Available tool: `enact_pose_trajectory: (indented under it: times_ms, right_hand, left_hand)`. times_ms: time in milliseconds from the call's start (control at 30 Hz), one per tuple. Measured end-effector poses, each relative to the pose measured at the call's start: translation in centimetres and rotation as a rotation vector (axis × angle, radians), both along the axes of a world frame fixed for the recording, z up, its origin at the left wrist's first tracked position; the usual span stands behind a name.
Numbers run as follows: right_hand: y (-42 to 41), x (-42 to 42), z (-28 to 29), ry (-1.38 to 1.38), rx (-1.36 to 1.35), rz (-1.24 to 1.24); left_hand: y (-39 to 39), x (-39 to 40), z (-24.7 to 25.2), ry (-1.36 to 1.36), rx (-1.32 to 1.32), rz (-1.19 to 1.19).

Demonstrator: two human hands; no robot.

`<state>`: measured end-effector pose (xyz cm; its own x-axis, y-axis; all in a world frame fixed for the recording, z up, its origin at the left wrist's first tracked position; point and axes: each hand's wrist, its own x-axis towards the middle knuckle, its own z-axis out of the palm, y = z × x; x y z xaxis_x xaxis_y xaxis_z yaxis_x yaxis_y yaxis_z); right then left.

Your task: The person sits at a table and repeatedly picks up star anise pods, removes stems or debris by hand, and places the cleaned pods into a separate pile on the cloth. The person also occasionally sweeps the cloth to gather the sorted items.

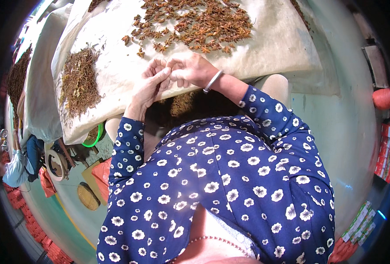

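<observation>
My left hand and my right hand meet fingertip to fingertip over the near edge of a table covered with a pale cloth or sheet. Thumbs and fingers pinch together; whether something small is between them cannot be made out. A white bangle circles my right wrist. Just beyond my hands lies a loose spread of brown star anise, with scattered pieces towards its left. To the left, on the same cover, is a heap of thin brown stems with some greenish bits.
Another covered surface with a dark heap stands at far left, where a person in a light blue top sits. Below the table's left corner are a green-rimmed container and a woven basket. Brown material lies beneath the table edge before me.
</observation>
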<state>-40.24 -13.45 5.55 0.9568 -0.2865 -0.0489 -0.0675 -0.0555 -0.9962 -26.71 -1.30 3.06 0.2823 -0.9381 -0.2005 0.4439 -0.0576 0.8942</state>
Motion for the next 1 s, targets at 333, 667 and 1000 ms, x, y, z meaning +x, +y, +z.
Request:
enact_pose_trajectory:
  times_ms: [333, 667, 1000]
  right_hand:
    - [-6.3, -6.8, -4.3, 0.119, -0.78, -0.447]
    - [-8.4, -3.5, -5.5, 0.529, -0.94, -0.488]
    - [-1.3, -2.9, -2.5, 0.019, -0.904, -0.324]
  left_hand:
    - [-0.2, -1.3, 2.6, 0.148, -0.076, -0.106]
    - [-2.5, -0.1, -1.9, -0.424, 0.16, 0.128]
    - [-3.9, -3.2, -1.1, -0.711, 0.067, -0.007]
